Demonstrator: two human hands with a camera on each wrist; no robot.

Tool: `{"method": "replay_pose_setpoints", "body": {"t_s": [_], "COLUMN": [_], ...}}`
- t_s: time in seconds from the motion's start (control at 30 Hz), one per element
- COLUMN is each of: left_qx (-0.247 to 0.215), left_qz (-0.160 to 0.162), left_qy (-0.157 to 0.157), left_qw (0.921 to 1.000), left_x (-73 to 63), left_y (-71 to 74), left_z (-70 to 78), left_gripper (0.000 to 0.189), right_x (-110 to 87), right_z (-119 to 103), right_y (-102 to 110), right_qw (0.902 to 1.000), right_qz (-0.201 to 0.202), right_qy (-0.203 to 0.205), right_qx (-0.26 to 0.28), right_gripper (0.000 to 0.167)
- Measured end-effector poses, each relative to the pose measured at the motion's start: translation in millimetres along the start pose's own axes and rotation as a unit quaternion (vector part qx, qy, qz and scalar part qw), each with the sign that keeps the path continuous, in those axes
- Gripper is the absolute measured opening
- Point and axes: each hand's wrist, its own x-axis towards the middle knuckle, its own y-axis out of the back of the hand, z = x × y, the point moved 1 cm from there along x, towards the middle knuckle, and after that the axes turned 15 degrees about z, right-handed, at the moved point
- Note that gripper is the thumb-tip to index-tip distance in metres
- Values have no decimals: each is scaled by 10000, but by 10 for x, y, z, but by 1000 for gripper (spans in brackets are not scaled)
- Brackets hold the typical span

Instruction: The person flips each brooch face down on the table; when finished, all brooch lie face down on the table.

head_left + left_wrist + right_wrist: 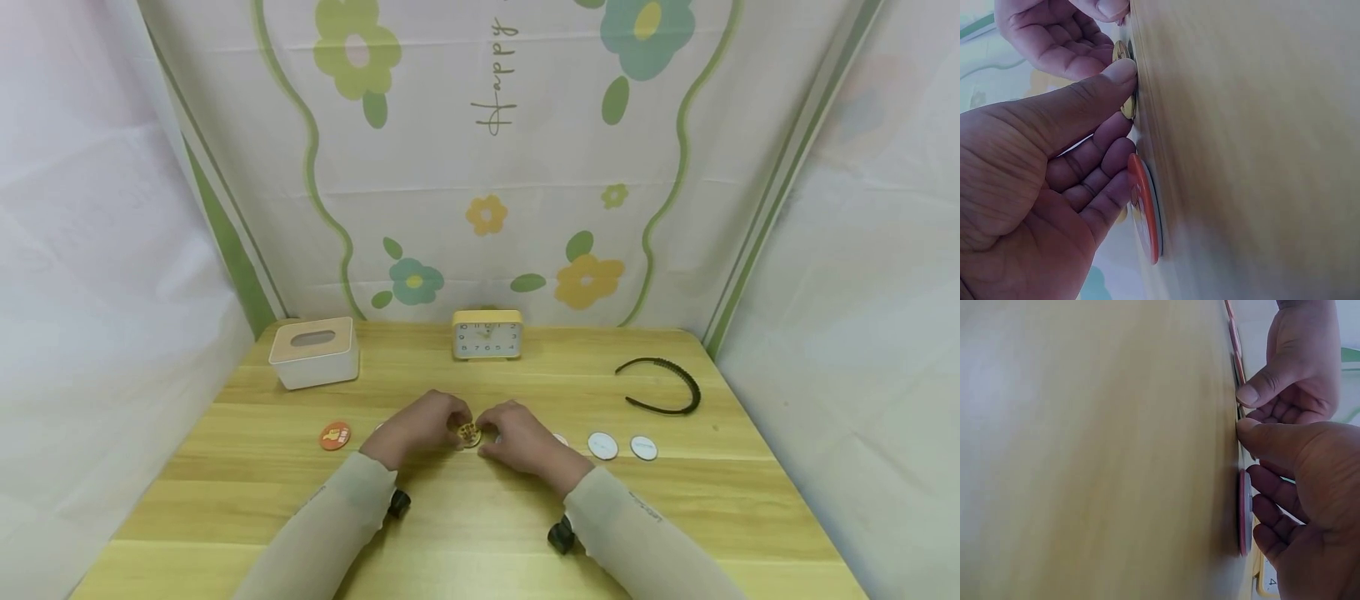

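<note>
A yellow round badge [469, 434] with a dark pattern lies at the table's middle, between both hands. My left hand [426, 427] pinches it from the left, its thumb over the badge's edge in the left wrist view. From the other side my right hand [521, 440] grips the badge with thumb and curled fingers. An orange-red badge [1142, 209] stands out near the left hand's lower fingers. Under the right hand's fingers is a badge with a pink-red rim [1245, 512]. Part of the yellow badge is hidden by fingertips.
An orange badge [335, 435] lies at left; white discs [603, 446] lie at right, one partly behind the right wrist. Farther back stand a tissue box [315, 354] and a yellow clock [487, 335]. A black headband [693, 387] lies at right. Printed cloth [480, 167] encloses the table.
</note>
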Motion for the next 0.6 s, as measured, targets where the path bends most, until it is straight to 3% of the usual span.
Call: {"method": "replay_pose_setpoints", "body": {"t_s": [0.6], "left_qx": [-66], "left_qz": [-49], "left_qy": [-64], "left_qw": [9999], "left_x": [2], "left_y": [-8], "left_z": [-31], "left_gripper": [17], "right_x": [28], "right_z": [-37], "right_y": [-57], "right_qw": [9997], "right_qz": [124], "right_qy": [228], "right_qx": [-30], "right_gripper": [27]}}
